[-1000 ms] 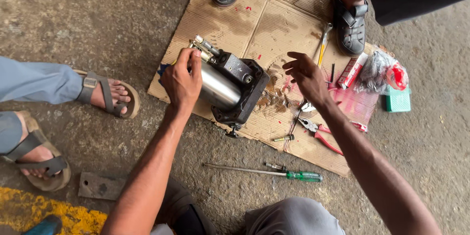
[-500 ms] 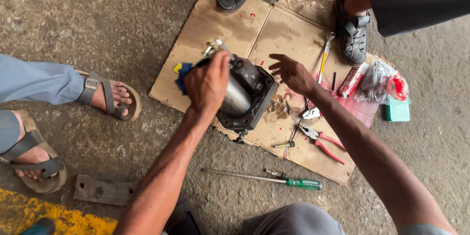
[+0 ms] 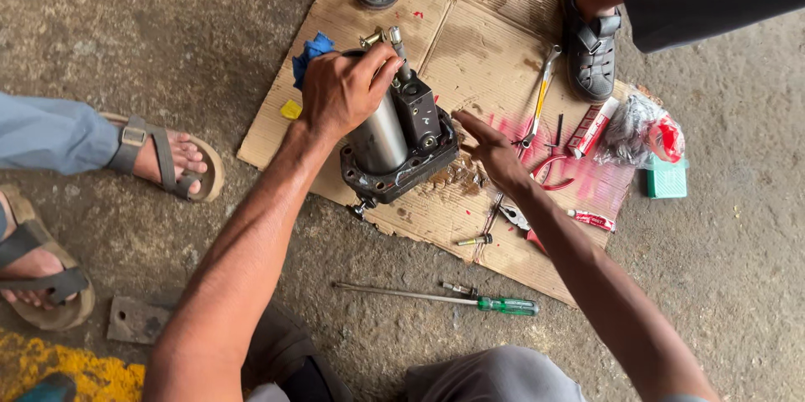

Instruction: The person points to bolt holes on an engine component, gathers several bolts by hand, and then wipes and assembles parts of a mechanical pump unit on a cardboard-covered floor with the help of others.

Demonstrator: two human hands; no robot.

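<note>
At the far left two sandalled feet of another person rest on the rough concrete floor, and a small flat metal plate with a hole lies on the ground below them. Moving right, a torn sheet of cardboard is spread on the floor, with a blue rag and a small yellow scrap at its left edge. Near the left side of the cardboard a metal cylinder with a shiny silver barrel and black end blocks stands tilted on its dark base. The left hand is clamped over the top of it, fingers wrapped around the upper end beside a brass fitting. Just to the right, the right hand lies open and holds nothing — palm down, fingers stretched toward the cylinder's base, whether touching it I cannot tell. Below, off the cardboard, a long screwdriver with a green handle lies on the concrete, and a small bolt sits on the cardboard's lower edge. Further right lie a spanner, red-handled pliers and a red and white tube. At the right edge sit a crumpled plastic bag and a green box — above them, another person's black sandals.
</note>
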